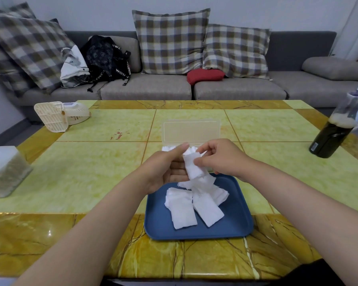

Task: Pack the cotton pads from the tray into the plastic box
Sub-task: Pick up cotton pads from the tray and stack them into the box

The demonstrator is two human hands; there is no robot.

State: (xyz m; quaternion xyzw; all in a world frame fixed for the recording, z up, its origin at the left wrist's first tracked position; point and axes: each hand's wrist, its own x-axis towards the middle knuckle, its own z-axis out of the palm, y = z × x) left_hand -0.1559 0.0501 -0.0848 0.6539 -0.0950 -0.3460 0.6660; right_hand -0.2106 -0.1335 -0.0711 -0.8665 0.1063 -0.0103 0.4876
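Note:
A blue tray lies on the table in front of me with several white cotton pads scattered on it. Above its far edge, both hands hold a small stack of cotton pads. My left hand cups the stack from the left with the thumb up. My right hand pinches it from the right. Behind the hands stands the clear plastic box with its lid raised; white pads show inside it, mostly hidden by my fingers.
A dark bottle stands at the table's right edge. A cream fan lies at the far left and a translucent container at the near left. A sofa with cushions and bags runs behind the table.

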